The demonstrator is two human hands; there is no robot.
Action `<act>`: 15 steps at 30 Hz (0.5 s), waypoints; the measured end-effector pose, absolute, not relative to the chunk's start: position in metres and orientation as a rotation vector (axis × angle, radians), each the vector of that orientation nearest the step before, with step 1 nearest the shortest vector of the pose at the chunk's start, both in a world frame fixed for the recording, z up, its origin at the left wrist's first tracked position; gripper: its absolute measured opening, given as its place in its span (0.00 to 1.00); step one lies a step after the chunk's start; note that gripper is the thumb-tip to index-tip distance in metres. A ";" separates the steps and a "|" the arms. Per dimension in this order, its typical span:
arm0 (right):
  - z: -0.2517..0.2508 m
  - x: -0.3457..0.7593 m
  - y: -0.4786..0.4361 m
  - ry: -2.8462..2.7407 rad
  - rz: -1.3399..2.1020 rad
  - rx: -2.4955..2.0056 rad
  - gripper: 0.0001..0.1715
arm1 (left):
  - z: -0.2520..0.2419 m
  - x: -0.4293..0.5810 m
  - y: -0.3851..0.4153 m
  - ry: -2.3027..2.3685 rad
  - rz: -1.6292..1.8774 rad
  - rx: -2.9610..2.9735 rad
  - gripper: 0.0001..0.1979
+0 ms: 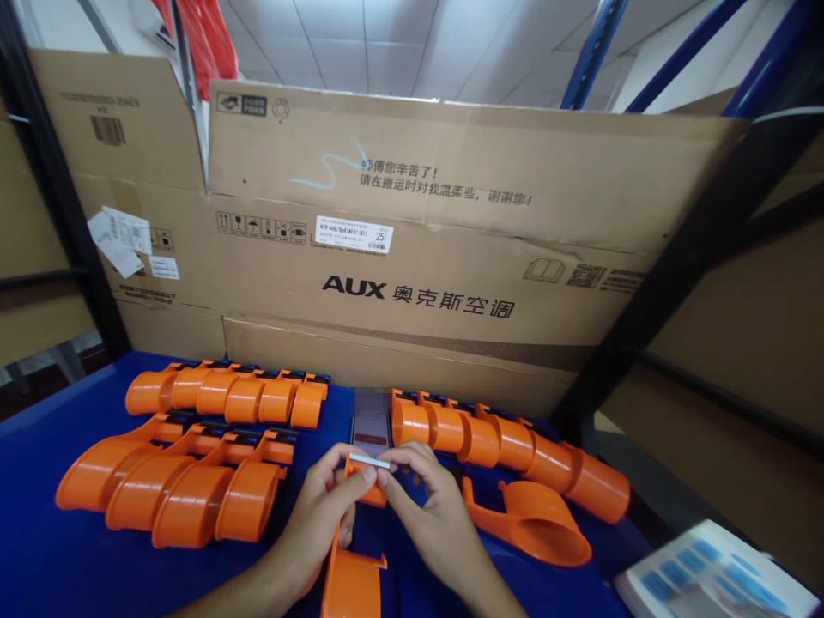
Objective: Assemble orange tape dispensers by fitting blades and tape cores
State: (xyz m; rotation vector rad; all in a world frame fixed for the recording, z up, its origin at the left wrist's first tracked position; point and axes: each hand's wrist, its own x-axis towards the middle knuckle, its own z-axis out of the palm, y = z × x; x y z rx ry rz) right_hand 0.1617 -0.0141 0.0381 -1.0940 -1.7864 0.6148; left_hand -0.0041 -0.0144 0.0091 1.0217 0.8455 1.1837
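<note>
**Dispenser frame [351, 587] pinched at its top end by both hands**

Orange and open-sided, the frame lies lengthwise on the blue desk [39, 566], its lower end toward the person and its top end raised between the fingertips. A pale toothed strip [369, 462] sits across that top end. The left hand [315, 525] has a narrow grip closed on the frame's left edge, thumb beside the strip. The right hand [439, 525] has an equally narrow grip, pinching the strip's right end. A small blurred device [370, 427] stands just behind the fingers. A loose orange shell [531, 520] lies near the right hand. Rows of finished dispensers [193, 498] flank both sides, and a large cardboard box [451, 215] stands behind them.
</note>
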 end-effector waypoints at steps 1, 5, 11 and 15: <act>0.038 0.162 -0.014 -1.770 0.627 -1.097 0.09 | 0.009 -0.004 -0.015 0.836 1.186 1.028 0.18; 0.040 0.162 -0.015 -1.717 0.655 -1.100 0.11 | 0.008 -0.003 -0.016 0.812 1.185 1.035 0.17; 0.042 0.162 -0.015 -1.696 0.631 -1.114 0.11 | 0.008 -0.002 -0.014 0.847 1.181 1.001 0.18; 0.041 0.164 -0.013 -1.673 0.608 -1.128 0.11 | 0.006 -0.002 -0.013 0.855 1.197 0.975 0.18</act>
